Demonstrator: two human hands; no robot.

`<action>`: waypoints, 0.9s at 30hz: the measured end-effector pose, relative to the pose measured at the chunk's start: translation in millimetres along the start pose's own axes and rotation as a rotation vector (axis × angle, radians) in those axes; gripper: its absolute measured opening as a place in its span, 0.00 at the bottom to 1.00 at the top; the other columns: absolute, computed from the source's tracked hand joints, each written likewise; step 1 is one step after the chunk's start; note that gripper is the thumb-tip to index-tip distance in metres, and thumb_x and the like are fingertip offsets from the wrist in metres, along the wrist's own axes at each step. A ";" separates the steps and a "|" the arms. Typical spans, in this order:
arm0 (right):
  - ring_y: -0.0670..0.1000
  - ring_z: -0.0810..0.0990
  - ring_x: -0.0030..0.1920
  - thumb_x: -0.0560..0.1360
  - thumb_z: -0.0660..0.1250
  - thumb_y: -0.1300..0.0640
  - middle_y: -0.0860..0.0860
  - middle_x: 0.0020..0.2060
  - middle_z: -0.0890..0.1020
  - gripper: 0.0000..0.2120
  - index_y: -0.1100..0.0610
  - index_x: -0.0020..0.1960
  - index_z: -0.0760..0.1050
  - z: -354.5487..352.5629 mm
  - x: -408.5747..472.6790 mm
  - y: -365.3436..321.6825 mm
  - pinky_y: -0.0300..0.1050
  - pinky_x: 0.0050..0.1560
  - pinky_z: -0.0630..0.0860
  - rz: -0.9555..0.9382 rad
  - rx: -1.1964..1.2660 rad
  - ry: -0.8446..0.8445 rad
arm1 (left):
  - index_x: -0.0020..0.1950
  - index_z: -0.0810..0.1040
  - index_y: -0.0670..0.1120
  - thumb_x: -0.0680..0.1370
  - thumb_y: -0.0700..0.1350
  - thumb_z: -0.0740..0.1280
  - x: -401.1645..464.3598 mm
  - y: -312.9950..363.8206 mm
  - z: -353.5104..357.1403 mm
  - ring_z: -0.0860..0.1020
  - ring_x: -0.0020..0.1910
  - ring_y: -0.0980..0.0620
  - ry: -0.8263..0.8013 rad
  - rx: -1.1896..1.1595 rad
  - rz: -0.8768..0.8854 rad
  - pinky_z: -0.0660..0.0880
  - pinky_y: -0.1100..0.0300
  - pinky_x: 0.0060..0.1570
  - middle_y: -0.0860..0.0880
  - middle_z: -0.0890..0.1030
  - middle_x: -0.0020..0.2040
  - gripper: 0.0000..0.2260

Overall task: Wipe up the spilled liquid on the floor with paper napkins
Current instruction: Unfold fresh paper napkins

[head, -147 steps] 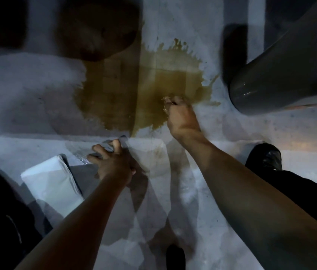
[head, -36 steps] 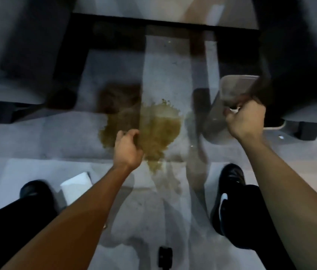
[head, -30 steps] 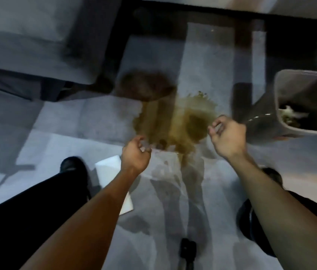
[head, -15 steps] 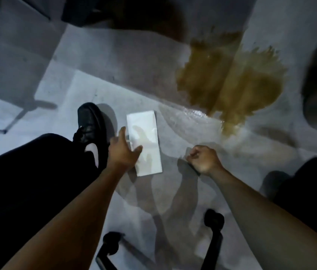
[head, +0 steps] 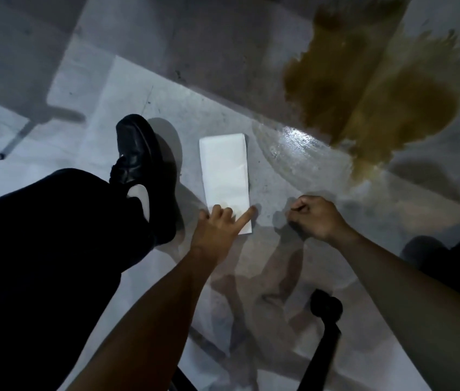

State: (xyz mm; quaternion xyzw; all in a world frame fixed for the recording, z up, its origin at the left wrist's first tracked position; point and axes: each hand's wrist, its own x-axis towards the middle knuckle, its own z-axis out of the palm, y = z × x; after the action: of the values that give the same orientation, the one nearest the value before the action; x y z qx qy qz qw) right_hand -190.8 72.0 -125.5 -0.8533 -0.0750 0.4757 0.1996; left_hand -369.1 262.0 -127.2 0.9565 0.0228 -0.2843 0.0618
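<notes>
- On the grey floor (head: 149, 80), upper right of the head view: brown spilled liquid (head: 378, 88), with a wet glossy smear along its near edge.
- Left of the spill and apart from it: a folded stack of white paper napkins (head: 224, 173), lying flat.
- Left hand (head: 217, 230): fingers extended and spread, tips resting on the near end of the napkins; nothing gripped.
- Right hand (head: 314, 218): curled into a fist just right of the napkins; whether it encloses anything cannot be told.
- Black shoe (head: 141, 165) stands left of the napkins.
</notes>
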 end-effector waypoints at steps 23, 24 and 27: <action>0.50 0.83 0.48 0.71 0.77 0.43 0.46 0.45 0.84 0.13 0.49 0.50 0.82 -76.5 -103.2 -123.3 0.50 0.50 0.81 -0.244 0.734 0.115 | 0.60 0.74 0.38 0.56 0.38 0.59 -25.7 -36.8 -273.3 0.78 0.50 0.37 0.165 -1.953 -0.558 0.81 0.50 0.42 0.38 0.74 0.54 0.32; 0.49 0.83 0.51 0.68 0.76 0.38 0.47 0.48 0.84 0.21 0.49 0.54 0.82 -87.2 -111.6 -136.7 0.50 0.52 0.81 -0.295 0.732 0.153 | 0.61 0.74 0.38 0.57 0.38 0.58 -33.1 -30.7 -292.8 0.80 0.48 0.38 0.165 -2.023 -0.505 0.81 0.51 0.42 0.39 0.76 0.54 0.31; 0.49 0.81 0.60 0.63 0.72 0.27 0.50 0.61 0.81 0.39 0.48 0.67 0.77 -124.0 -144.9 -163.2 0.49 0.62 0.79 -0.359 0.729 0.282 | 0.55 0.76 0.38 0.60 0.38 0.54 -63.2 -7.1 -344.9 0.82 0.40 0.42 0.176 -2.163 -0.356 0.81 0.56 0.39 0.41 0.80 0.46 0.26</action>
State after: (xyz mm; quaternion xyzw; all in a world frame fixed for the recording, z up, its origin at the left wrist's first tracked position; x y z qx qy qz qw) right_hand -154.0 140.9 113.0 -0.7571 -0.0213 0.3073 0.5761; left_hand -236.0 313.7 193.1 0.3971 0.4017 -0.0499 0.8237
